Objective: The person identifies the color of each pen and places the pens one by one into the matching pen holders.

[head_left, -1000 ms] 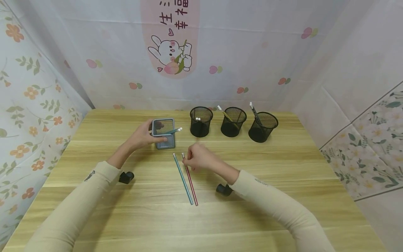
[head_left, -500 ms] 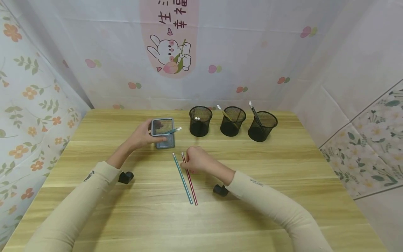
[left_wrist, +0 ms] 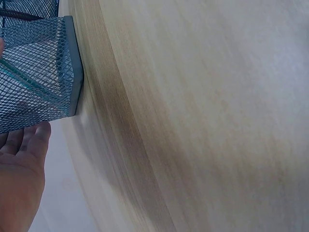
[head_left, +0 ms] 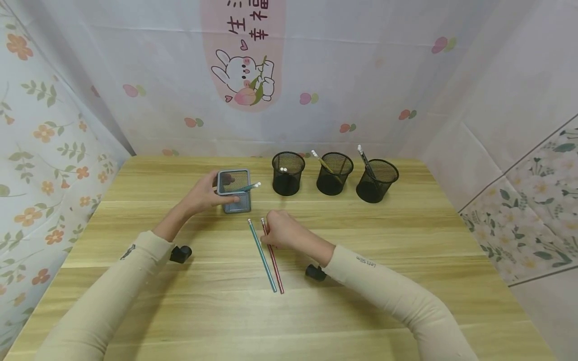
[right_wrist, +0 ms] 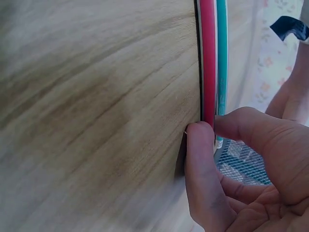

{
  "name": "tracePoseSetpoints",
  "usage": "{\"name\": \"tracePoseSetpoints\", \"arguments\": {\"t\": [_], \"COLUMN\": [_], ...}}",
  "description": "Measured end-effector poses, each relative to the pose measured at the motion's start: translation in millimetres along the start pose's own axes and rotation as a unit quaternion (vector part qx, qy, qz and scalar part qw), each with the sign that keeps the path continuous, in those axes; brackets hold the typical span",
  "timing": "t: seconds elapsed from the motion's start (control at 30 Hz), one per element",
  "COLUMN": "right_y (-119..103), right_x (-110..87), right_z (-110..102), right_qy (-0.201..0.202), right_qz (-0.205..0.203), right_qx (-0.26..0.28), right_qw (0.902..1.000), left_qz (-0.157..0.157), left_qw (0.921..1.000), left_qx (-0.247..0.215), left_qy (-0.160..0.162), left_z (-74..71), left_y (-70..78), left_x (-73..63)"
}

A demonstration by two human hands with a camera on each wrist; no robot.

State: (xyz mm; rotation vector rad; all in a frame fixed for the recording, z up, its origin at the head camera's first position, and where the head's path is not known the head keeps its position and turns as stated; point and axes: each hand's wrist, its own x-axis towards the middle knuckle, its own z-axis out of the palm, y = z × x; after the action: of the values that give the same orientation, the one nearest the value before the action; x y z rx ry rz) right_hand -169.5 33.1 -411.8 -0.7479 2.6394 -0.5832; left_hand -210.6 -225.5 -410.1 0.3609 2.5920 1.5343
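Observation:
My left hand (head_left: 201,196) grips a grey square mesh pen holder (head_left: 238,204), thumb across its front and fingers round its far side. A teal pencil with a white eraser end (head_left: 254,186) leans out of this holder, which stands upright on the table. With thumb and fingertip my right hand (head_left: 287,230) pinches a red pencil (head_left: 276,271) near its eraser end. That pencil lies along the tabletop, and in the right wrist view the red shaft (right_wrist: 208,58) runs up from the pinch. Beside it lies another teal pencil (head_left: 263,256), untouched.
Three round black mesh cups stand in a row at the back: a left cup (head_left: 286,183), a middle cup (head_left: 330,184) and a right cup (head_left: 371,192). Each contains pencils, with white ends visible. Behind the wooden table (head_left: 203,311) hangs a printed cloth (head_left: 361,65).
My right hand has shifted slightly down along the red pencil and its fingers have come together on it. The left hand and the pen holder stay put.

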Motion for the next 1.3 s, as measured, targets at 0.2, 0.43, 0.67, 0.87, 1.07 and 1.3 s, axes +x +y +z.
{"name": "tracePoseSetpoints", "arguments": {"t": [0.2, 0.43, 0.67, 0.87, 1.07, 1.3], "right_y": [1.0, 0.0, 0.5, 0.8, 1.4, 4.2], "right_x": [1.4, 1.8, 2.8, 1.7, 1.1, 0.5], "right_z": [-0.9, -3.5, -2.9, -3.3, -3.8, -3.3], "right_qy": [0.003, -0.005, -0.007, -0.014, -0.019, -0.017], "right_qz": [0.001, 0.003, -0.001, -0.003, -0.006, -0.014], "right_qx": [0.003, 0.012, 0.004, 0.016, 0.023, 0.048], "right_qw": [1.0000, 0.9999, 1.0000, 0.9998, 0.9995, 0.9986], "left_qz": [0.002, 0.001, -0.001, 0.002, 0.002, -0.001], "left_qw": [1.0000, 1.0000, 1.0000, 1.0000, 0.9999, 0.9999], "left_qx": [0.001, 0.007, 0.006, -0.005, -0.013, -0.014], "left_qy": [-0.001, 0.000, 0.000, -0.001, -0.003, -0.004], "left_z": [-0.1, 0.0, 0.4, 0.5, 0.7, 0.5], "left_y": [1.4, 2.3, 2.2, 1.6, 1.6, 1.0], "left_x": [-0.3, 0.0, 0.2, -0.2, -0.1, -0.3]}}
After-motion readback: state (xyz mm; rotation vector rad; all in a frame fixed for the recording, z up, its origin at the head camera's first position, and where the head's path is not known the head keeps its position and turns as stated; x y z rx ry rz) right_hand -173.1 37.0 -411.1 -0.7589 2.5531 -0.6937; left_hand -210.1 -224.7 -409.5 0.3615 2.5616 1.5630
